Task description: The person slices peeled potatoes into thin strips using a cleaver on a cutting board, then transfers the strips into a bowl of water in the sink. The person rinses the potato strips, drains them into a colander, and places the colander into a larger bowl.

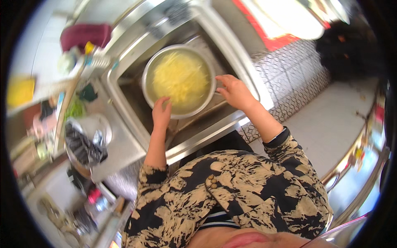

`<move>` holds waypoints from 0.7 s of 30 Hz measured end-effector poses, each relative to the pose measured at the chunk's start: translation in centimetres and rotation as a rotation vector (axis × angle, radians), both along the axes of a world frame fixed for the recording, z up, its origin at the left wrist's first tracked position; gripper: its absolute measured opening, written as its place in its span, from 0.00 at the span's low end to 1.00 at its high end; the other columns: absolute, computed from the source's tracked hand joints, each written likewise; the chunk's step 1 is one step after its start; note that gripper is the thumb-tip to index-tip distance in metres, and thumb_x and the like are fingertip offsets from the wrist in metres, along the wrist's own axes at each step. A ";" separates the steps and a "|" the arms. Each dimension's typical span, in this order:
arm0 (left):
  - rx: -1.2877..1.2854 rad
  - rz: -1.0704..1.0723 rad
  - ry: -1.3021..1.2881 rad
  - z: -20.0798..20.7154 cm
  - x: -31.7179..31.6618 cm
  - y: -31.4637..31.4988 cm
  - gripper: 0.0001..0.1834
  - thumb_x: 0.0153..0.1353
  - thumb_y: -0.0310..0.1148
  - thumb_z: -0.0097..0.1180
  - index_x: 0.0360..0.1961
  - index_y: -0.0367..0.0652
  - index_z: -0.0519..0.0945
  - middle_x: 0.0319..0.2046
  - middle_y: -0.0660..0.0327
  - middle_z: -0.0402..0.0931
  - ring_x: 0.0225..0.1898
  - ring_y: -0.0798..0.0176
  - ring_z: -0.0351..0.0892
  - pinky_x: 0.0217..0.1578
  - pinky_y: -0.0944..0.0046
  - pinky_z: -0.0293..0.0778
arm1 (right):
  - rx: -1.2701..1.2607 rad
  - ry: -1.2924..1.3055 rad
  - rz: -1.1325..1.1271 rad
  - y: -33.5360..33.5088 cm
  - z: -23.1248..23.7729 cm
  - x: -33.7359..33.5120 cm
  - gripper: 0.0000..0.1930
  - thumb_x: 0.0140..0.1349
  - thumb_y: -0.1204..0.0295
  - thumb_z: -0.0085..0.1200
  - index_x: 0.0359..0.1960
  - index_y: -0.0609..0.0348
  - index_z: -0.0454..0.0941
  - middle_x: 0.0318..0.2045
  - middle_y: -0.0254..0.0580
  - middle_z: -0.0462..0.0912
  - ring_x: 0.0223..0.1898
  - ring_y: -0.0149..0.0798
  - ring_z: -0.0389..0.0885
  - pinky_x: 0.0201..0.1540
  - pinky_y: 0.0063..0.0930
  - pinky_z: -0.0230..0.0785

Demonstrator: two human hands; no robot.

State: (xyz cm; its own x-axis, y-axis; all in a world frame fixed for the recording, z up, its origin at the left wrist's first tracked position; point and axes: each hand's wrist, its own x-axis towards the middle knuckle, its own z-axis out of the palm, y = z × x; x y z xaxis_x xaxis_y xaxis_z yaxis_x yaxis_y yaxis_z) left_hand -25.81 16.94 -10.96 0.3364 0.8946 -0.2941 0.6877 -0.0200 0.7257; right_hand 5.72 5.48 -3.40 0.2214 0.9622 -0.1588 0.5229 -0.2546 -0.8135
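A round metal bowl (149,66) sits in a steel sink (136,107), filled with pale yellow shredded strips in cloudy water. My left hand (161,113) rests on the bowl's near rim, fingers curled over the edge. My right hand (233,91) holds the bowl's right rim, fingers spread along it. Both forearms come up from patterned tan and black sleeves.
A metal container (89,138) lined with a dark bag stands on the counter left of the sink. A dark red cloth (84,35) and small items lie at the back left. Patterned tiles (289,78) and a pale floor (331,120) lie to the right.
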 end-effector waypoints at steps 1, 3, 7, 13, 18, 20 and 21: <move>-0.023 -0.017 -0.040 0.0 0.5 -0.2 0.14 0.59 0.29 0.60 0.48 0.42 0.82 0.52 0.51 0.79 0.58 0.50 0.76 0.61 0.57 0.69 | 0.071 -0.064 -0.049 -1.4 0.8 0.9 0.20 0.60 0.74 0.60 0.55 0.61 0.76 0.49 0.53 0.81 0.41 0.52 0.83 0.47 0.39 0.76; -0.026 -0.097 -0.047 0.1 2.3 0.0 0.13 0.60 0.28 0.58 0.47 0.41 0.82 0.52 0.51 0.79 0.58 0.49 0.75 0.61 0.56 0.68 | 0.064 -0.181 -0.156 -4.4 2.6 2.6 0.23 0.58 0.75 0.61 0.57 0.59 0.75 0.43 0.51 0.80 0.37 0.48 0.82 0.44 0.37 0.77; -0.055 -0.144 -0.021 2.1 5.8 0.9 0.16 0.63 0.27 0.58 0.52 0.45 0.80 0.54 0.58 0.77 0.56 0.58 0.75 0.51 0.59 0.69 | 0.240 -0.258 -0.515 -9.7 5.2 4.3 0.25 0.53 0.81 0.59 0.56 0.54 0.77 0.30 0.42 0.75 0.27 0.40 0.75 0.34 0.34 0.73; 0.254 -0.428 -0.205 8.1 17.2 0.9 0.16 0.63 0.26 0.57 0.53 0.42 0.78 0.55 0.54 0.76 0.57 0.52 0.74 0.58 0.57 0.67 | 0.195 -0.288 -0.824 -16.6 2.1 12.9 0.24 0.52 0.83 0.56 0.53 0.53 0.80 0.35 0.41 0.79 0.33 0.39 0.79 0.38 0.29 0.75; 0.569 -0.767 -0.118 10.9 34.5 0.3 0.17 0.64 0.31 0.59 0.54 0.40 0.77 0.56 0.51 0.74 0.59 0.46 0.70 0.62 0.52 0.65 | 0.078 -0.181 -0.798 -20.2 -5.7 23.2 0.17 0.56 0.75 0.61 0.50 0.54 0.81 0.54 0.48 0.80 0.47 0.48 0.82 0.50 0.37 0.77; 0.625 -0.845 -0.108 10.4 41.5 0.3 0.20 0.65 0.34 0.60 0.56 0.40 0.77 0.59 0.51 0.71 0.60 0.45 0.69 0.62 0.52 0.64 | 0.064 -0.016 -0.863 -20.1 -8.9 27.6 0.12 0.60 0.72 0.59 0.46 0.55 0.83 0.50 0.46 0.83 0.44 0.45 0.83 0.47 0.36 0.78; 0.633 -0.816 -0.064 10.3 44.7 -0.2 0.20 0.64 0.34 0.60 0.56 0.39 0.76 0.59 0.50 0.70 0.60 0.45 0.68 0.61 0.51 0.64 | 0.005 0.053 -0.882 -20.4 -9.6 30.1 0.12 0.61 0.71 0.59 0.46 0.56 0.83 0.48 0.47 0.84 0.42 0.45 0.84 0.46 0.35 0.78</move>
State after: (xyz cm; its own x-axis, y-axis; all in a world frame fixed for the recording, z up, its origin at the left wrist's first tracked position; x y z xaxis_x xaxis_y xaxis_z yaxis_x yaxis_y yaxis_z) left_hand 18.93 16.77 -0.69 0.9083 0.3722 0.1909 0.2541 -0.8535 0.4550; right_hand 35.81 -14.94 -13.00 0.8760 0.4448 -0.1867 0.0986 -0.5440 -0.8333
